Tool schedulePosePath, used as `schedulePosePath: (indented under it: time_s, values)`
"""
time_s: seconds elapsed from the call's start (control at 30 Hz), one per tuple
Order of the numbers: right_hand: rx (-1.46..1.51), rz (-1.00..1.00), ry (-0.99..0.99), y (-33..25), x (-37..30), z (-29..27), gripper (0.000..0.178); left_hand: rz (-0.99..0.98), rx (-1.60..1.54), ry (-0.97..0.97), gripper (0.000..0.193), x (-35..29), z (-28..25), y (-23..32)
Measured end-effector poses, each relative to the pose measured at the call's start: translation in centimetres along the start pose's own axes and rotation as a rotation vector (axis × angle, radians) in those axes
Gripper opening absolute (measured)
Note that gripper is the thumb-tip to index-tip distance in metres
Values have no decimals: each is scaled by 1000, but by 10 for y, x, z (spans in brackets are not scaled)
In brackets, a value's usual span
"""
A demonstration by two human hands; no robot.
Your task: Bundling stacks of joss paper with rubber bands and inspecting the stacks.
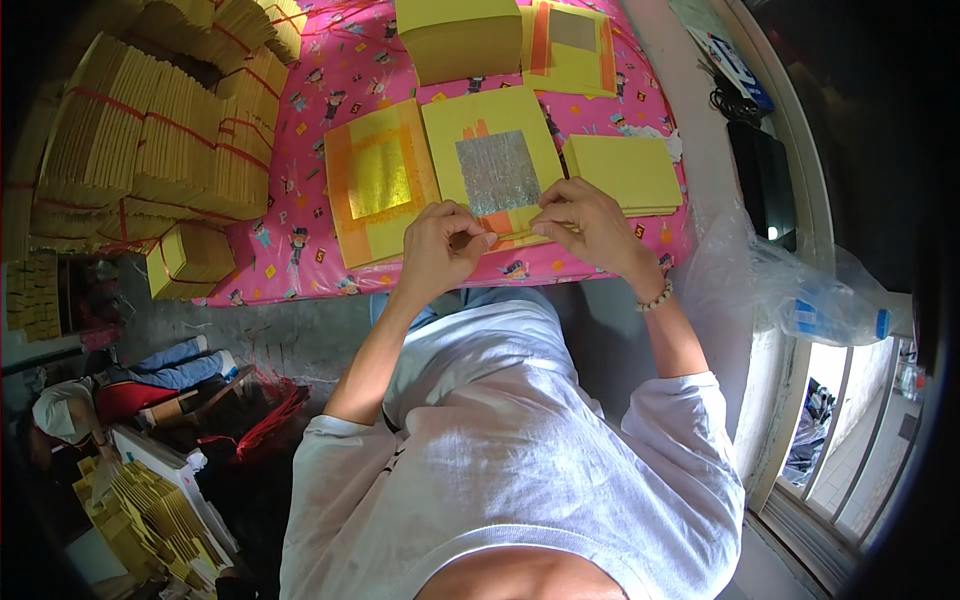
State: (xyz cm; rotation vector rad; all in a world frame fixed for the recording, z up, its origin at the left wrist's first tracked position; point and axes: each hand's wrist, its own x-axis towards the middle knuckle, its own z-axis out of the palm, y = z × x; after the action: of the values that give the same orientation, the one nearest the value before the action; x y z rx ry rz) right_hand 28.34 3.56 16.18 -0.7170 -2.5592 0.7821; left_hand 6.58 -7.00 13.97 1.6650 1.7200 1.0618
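Observation:
A yellow paper sheet point(490, 112) with a silver foil square point(497, 170) and orange marks lies in front of me near the table's edge. At its near left corner, my left hand point(443, 248) is closed, fingers curled and thumb pressed to the edge. My right hand point(592, 226), a beaded bracelet at its wrist, pinches the near right corner. The fingers partly hide the orange near edge. Left of that sheet is a yellow and orange sheet point(340, 160) with a gold foil square point(378, 180). A stack of plain yellow paper point(625, 172) sits beside my right hand.
A pink patterned cloth point(285, 265) covers the table. Tall bundles of yellow paper point(105, 125) tied with red string fill its left side. A thick paper stack point(462, 45) stands at the back. At right hangs a plastic bag point(780, 270). Another person point(75, 410) works at lower left.

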Motion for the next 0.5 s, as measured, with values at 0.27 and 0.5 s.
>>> schedulePosePath:
  time_s: [0.27,0.5]
  values:
    - [-194,-98,62,-14,6,-4,9,230,220,-31,23,9,0,23]
    - [-212,-131,371,-32,25,-12,42,255,381,74,24,22,5,16]
